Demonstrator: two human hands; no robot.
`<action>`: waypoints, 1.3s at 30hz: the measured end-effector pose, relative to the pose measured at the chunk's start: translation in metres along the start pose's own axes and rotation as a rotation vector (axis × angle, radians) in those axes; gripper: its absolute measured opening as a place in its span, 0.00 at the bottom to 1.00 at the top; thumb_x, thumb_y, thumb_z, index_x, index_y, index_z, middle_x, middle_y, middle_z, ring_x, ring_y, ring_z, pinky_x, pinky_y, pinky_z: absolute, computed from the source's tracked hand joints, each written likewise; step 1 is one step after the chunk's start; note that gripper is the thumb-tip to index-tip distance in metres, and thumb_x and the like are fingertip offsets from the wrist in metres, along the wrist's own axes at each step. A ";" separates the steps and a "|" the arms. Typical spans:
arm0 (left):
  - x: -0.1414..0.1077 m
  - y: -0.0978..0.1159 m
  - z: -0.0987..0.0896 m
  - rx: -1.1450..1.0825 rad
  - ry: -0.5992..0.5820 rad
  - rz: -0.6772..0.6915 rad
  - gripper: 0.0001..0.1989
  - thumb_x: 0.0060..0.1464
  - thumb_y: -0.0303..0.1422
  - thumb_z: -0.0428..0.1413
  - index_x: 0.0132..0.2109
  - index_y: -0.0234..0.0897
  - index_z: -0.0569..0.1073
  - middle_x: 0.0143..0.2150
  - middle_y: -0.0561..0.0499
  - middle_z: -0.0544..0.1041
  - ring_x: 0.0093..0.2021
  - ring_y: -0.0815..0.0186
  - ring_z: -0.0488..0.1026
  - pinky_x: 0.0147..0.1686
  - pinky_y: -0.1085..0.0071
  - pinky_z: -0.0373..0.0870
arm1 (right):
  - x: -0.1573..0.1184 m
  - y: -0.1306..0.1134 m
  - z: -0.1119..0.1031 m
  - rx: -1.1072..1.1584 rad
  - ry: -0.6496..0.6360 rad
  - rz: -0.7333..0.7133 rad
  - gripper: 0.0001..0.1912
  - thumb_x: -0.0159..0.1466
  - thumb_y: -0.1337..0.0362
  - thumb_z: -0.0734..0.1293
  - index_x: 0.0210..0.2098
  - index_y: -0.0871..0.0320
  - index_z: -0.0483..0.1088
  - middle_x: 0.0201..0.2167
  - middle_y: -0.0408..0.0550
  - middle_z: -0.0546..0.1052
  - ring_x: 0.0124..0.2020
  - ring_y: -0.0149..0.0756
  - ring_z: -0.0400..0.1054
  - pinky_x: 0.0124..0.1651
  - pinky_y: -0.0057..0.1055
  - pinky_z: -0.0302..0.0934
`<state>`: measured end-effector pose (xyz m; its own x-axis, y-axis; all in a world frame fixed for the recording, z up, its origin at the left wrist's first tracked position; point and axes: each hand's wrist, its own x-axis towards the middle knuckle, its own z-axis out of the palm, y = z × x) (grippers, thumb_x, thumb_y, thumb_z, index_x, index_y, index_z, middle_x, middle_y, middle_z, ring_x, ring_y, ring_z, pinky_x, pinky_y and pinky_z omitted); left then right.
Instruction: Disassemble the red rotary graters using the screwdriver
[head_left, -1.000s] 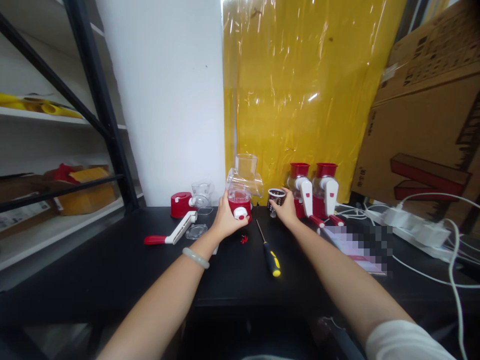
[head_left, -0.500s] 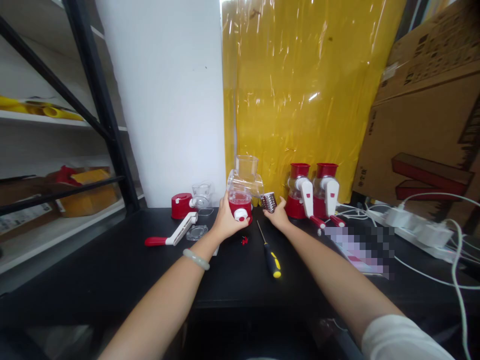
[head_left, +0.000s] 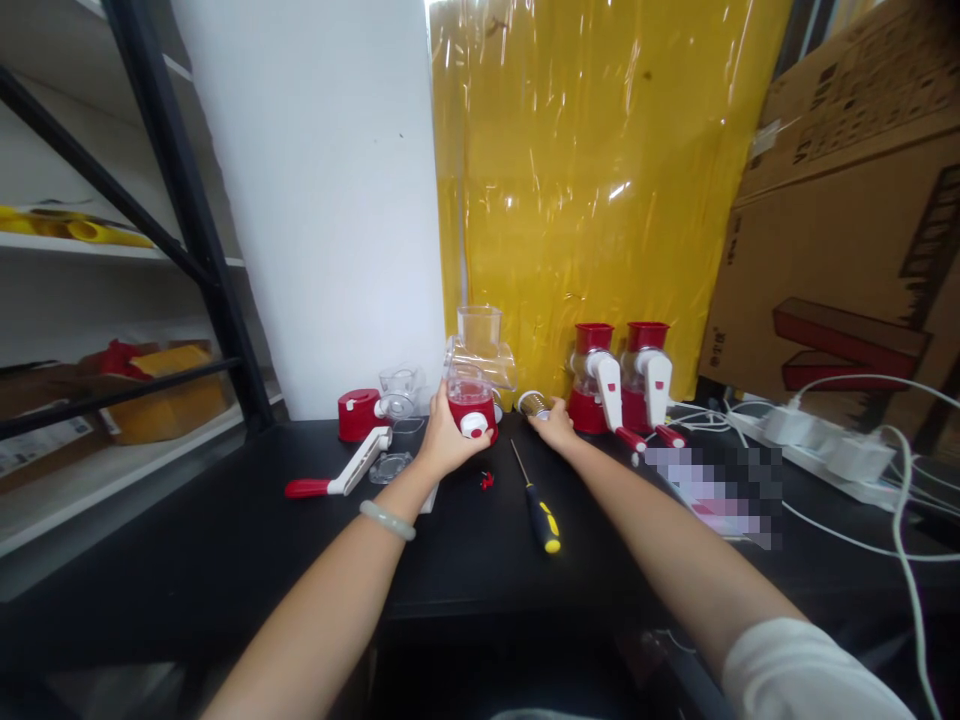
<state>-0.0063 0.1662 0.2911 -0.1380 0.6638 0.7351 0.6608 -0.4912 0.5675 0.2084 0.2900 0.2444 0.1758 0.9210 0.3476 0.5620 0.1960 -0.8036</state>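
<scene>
My left hand (head_left: 445,440) grips the red base of a grater body (head_left: 480,365), whose clear barrel and chute stand upright above it. Just right of it, my right hand (head_left: 553,426) has its fingers around a metal grater drum (head_left: 534,404), low over the black table. Between my forearms lies a screwdriver (head_left: 543,518) with a black and yellow handle. Small red parts (head_left: 487,481) sit below the grater body. To the left are a white crank with a red grip (head_left: 349,472), a clear lid-like piece (head_left: 391,467) and a red base (head_left: 358,414) beside clear plastic parts (head_left: 397,390).
Two red and white graters with cranks (head_left: 595,385) (head_left: 647,380) stand right of my right hand. Further right are a power strip (head_left: 832,462) with white cables and a large cardboard box (head_left: 840,260). A shelf rack (head_left: 180,180) rises at the left.
The drum in my right hand has turned, its round end now facing more toward the grater body. The whole view has shifted slightly. My left hand keeps its grip on the base.
</scene>
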 end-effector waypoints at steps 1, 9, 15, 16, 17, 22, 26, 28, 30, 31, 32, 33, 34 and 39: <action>0.000 0.000 0.000 0.003 0.000 -0.001 0.61 0.35 0.39 0.72 0.73 0.36 0.51 0.67 0.33 0.62 0.71 0.40 0.59 0.70 0.46 0.58 | 0.000 0.000 0.000 0.002 -0.030 -0.024 0.37 0.52 0.61 0.73 0.61 0.56 0.62 0.57 0.62 0.74 0.60 0.56 0.69 0.63 0.51 0.58; 0.002 -0.001 -0.001 0.016 0.025 -0.031 0.62 0.34 0.39 0.73 0.73 0.34 0.51 0.67 0.31 0.61 0.71 0.39 0.60 0.69 0.45 0.59 | -0.006 0.003 -0.006 -0.124 -0.217 -0.318 0.36 0.57 0.68 0.73 0.64 0.60 0.66 0.60 0.62 0.74 0.63 0.47 0.68 0.65 0.41 0.59; 0.001 -0.001 -0.001 -0.005 0.030 -0.013 0.62 0.34 0.37 0.73 0.73 0.35 0.51 0.67 0.31 0.61 0.71 0.40 0.60 0.69 0.46 0.60 | -0.003 -0.002 -0.005 -0.156 -0.218 -0.315 0.34 0.59 0.66 0.76 0.63 0.57 0.68 0.58 0.57 0.77 0.61 0.45 0.72 0.64 0.38 0.61; 0.001 -0.001 -0.001 -0.009 0.035 -0.013 0.62 0.34 0.37 0.73 0.73 0.35 0.51 0.68 0.31 0.61 0.71 0.40 0.59 0.69 0.46 0.60 | -0.003 -0.004 -0.004 -0.158 -0.212 -0.307 0.34 0.58 0.66 0.76 0.63 0.57 0.68 0.58 0.57 0.77 0.61 0.45 0.72 0.64 0.38 0.62; 0.001 -0.001 -0.002 -0.013 0.039 -0.014 0.63 0.34 0.37 0.73 0.73 0.35 0.50 0.68 0.31 0.61 0.71 0.39 0.59 0.69 0.46 0.59 | -0.002 -0.006 -0.002 -0.159 -0.210 -0.302 0.34 0.58 0.65 0.77 0.62 0.57 0.69 0.58 0.57 0.78 0.61 0.45 0.72 0.64 0.38 0.62; 0.001 -0.001 -0.002 -0.016 0.042 -0.018 0.63 0.34 0.37 0.73 0.73 0.36 0.50 0.68 0.31 0.60 0.71 0.39 0.59 0.68 0.46 0.60 | 0.004 -0.015 0.004 -0.175 -0.220 -0.293 0.33 0.55 0.63 0.79 0.58 0.56 0.71 0.55 0.57 0.79 0.59 0.47 0.73 0.61 0.39 0.64; 0.001 0.002 -0.004 -0.014 0.021 -0.031 0.63 0.35 0.39 0.73 0.74 0.33 0.49 0.68 0.30 0.60 0.71 0.39 0.59 0.68 0.47 0.60 | 0.008 -0.019 0.009 -0.188 -0.202 -0.254 0.34 0.54 0.62 0.80 0.57 0.56 0.71 0.53 0.56 0.80 0.57 0.47 0.75 0.59 0.39 0.65; 0.001 0.002 -0.004 -0.010 0.014 -0.033 0.63 0.36 0.39 0.73 0.74 0.32 0.48 0.68 0.29 0.60 0.71 0.39 0.59 0.68 0.47 0.60 | 0.008 -0.020 0.009 -0.195 -0.208 -0.240 0.34 0.53 0.61 0.80 0.57 0.56 0.70 0.52 0.55 0.80 0.56 0.47 0.75 0.58 0.39 0.65; 0.001 0.002 -0.004 -0.013 0.016 -0.028 0.63 0.36 0.39 0.73 0.74 0.34 0.48 0.68 0.30 0.60 0.71 0.39 0.60 0.68 0.47 0.60 | 0.007 -0.021 0.009 -0.205 -0.217 -0.230 0.34 0.53 0.60 0.81 0.57 0.57 0.70 0.52 0.56 0.80 0.56 0.47 0.75 0.57 0.38 0.65; 0.001 0.002 -0.004 -0.018 0.019 -0.023 0.63 0.35 0.39 0.73 0.74 0.34 0.49 0.68 0.30 0.60 0.71 0.39 0.60 0.68 0.47 0.60 | 0.006 -0.022 0.008 -0.211 -0.221 -0.229 0.34 0.53 0.60 0.81 0.57 0.57 0.70 0.52 0.57 0.80 0.56 0.47 0.75 0.57 0.37 0.65; 0.001 0.002 -0.004 -0.022 0.021 -0.019 0.63 0.35 0.38 0.73 0.74 0.35 0.49 0.68 0.31 0.60 0.71 0.40 0.60 0.68 0.47 0.60 | 0.005 -0.024 0.007 -0.221 -0.225 -0.225 0.35 0.52 0.59 0.81 0.57 0.58 0.70 0.52 0.57 0.80 0.55 0.47 0.75 0.56 0.37 0.65; 0.001 0.002 -0.004 -0.024 0.021 -0.015 0.63 0.35 0.38 0.73 0.74 0.36 0.49 0.68 0.31 0.60 0.71 0.40 0.60 0.68 0.46 0.61 | 0.005 -0.027 0.006 -0.236 -0.225 -0.218 0.37 0.51 0.59 0.81 0.57 0.58 0.70 0.52 0.58 0.79 0.55 0.48 0.75 0.56 0.38 0.65; 0.001 0.001 -0.003 -0.023 0.020 -0.013 0.63 0.35 0.38 0.73 0.74 0.36 0.49 0.68 0.31 0.60 0.70 0.39 0.60 0.68 0.46 0.61 | 0.005 -0.031 0.004 -0.252 -0.223 -0.212 0.38 0.50 0.59 0.82 0.57 0.59 0.69 0.52 0.59 0.79 0.55 0.49 0.74 0.56 0.38 0.65; 0.000 0.002 -0.003 -0.012 0.016 -0.018 0.63 0.35 0.37 0.73 0.74 0.34 0.48 0.68 0.31 0.60 0.70 0.40 0.60 0.68 0.46 0.60 | 0.019 -0.081 -0.027 -0.130 -0.071 -0.335 0.21 0.61 0.61 0.73 0.52 0.62 0.72 0.54 0.64 0.77 0.57 0.47 0.73 0.60 0.41 0.63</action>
<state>-0.0073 0.1637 0.2929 -0.1618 0.6635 0.7304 0.6494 -0.4858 0.5851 0.1876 0.2825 0.3293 -0.0899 0.8349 0.5430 0.6779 0.4507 -0.5808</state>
